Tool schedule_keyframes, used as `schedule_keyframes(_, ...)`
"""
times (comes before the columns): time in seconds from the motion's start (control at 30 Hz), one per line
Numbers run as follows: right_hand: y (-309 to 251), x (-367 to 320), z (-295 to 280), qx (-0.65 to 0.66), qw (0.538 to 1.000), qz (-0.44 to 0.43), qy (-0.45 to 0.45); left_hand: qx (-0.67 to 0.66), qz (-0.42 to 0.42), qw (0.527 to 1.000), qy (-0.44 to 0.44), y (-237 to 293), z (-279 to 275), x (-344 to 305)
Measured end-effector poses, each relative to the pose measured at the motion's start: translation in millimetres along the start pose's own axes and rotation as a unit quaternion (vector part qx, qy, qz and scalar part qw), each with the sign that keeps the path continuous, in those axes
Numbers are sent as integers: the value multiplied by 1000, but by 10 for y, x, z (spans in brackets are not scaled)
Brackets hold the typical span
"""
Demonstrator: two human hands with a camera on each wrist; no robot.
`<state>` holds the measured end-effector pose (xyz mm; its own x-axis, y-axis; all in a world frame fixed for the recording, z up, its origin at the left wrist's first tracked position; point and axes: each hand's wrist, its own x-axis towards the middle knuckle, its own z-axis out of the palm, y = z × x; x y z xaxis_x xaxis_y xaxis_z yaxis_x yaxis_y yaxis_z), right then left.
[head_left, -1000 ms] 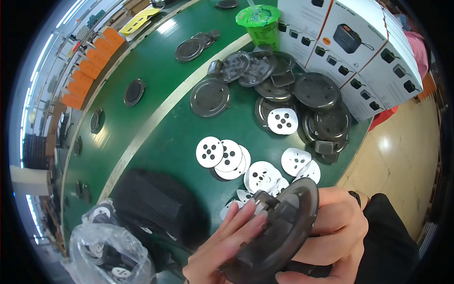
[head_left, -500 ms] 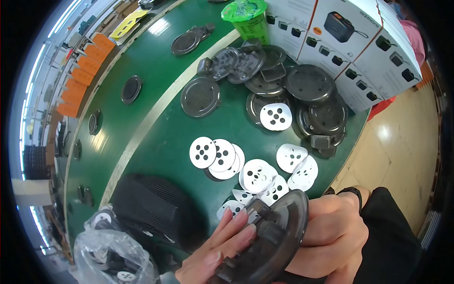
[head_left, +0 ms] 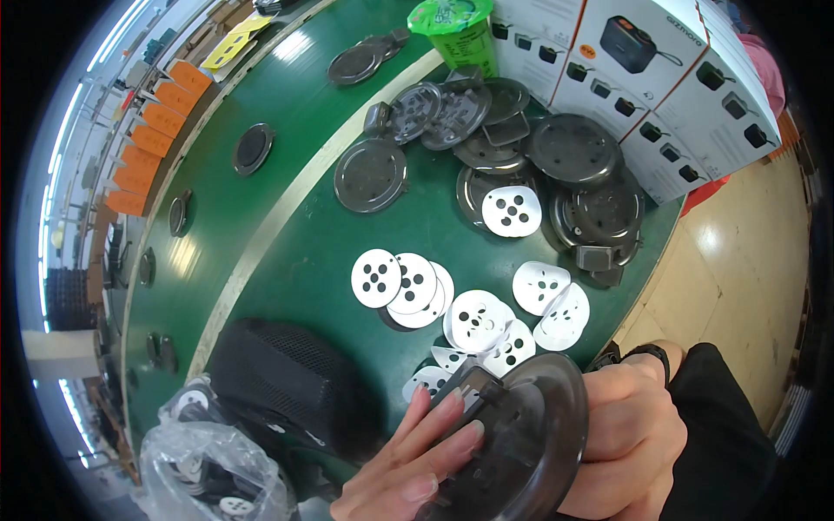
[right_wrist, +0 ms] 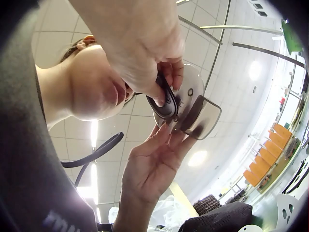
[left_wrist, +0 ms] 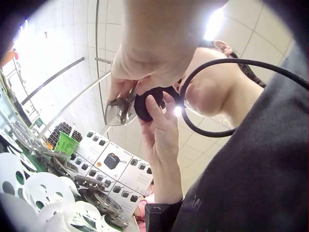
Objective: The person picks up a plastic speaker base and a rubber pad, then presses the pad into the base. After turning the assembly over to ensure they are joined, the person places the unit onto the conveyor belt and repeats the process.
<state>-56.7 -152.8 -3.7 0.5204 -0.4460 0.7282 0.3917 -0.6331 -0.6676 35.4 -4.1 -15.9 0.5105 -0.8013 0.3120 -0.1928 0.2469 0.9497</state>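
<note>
A smoky translucent disc (head_left: pixel 530 443) with a square bracket is held tilted between both hands low in the head view. Nearly straight fingers of my left hand (head_left: pixel 413 464) lie along its bracket side, and in the right wrist view the left thumb is at the disc's near edge. My right hand (head_left: pixel 630 434) has curled fingers at the other side. In the right wrist view, the right hand (right_wrist: pixel 145 53) pinches a black rounded piece (right_wrist: pixel 166 101) against the disc (right_wrist: pixel 190 79), with the left hand (right_wrist: pixel 152 169) below. The contact between piece and disc is partly hidden.
White perforated discs (head_left: pixel 375 278) lie on the green table (head_left: pixel 287 269). Behind them are stacked smoky discs (head_left: pixel 573 149), a green cup (head_left: pixel 456 39) and printed boxes (head_left: pixel 643 56). A black mesh object (head_left: pixel 282 378) and a plastic bag (head_left: pixel 204 460) sit at lower left.
Both hands and the smoky disc have shifted slightly right in the head view since half a second ago, and more of the disc's face shows. Both hands still hold it.
</note>
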Motion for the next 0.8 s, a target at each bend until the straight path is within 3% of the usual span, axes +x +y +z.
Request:
schedule_keyframes(0.13,41,146,9,12,996,-51,-65,-24,-24,999,-13,6,3,-42)
schedule_keyframes(0.27,244,401,-35,47,951,-207,-226,-26,-58,998,-11,69,-20,-147)
schedule_keyframes(0.33,146,242,242,14,986,-138,-94,87,-37,994,54,107,-70,-231)
schedule_keyframes(0.43,161,272,198,68,983,-37,-165,146,24,961,232,64,212,-169)
schedule_keyframes(0.47,209,286,170,109,974,-7,-196,83,-7,958,274,91,253,-151)
schedule_keyframes(0.57,200,393,43,185,929,160,-276,95,-64,928,353,45,269,-88)
schedule_keyframes(0.6,199,425,14,212,907,217,-292,88,-60,944,312,71,226,-112)
schedule_keyframes(0.63,198,458,-15,234,883,273,-303,59,-71,937,338,80,232,-93)
schedule_keyframes(0.7,267,467,-1,199,891,245,-327,-1,-94,917,388,89,255,39)
schedule_keyframes(0.8,294,481,53,165,903,233,-322,-73,-129,933,328,74,140,37)
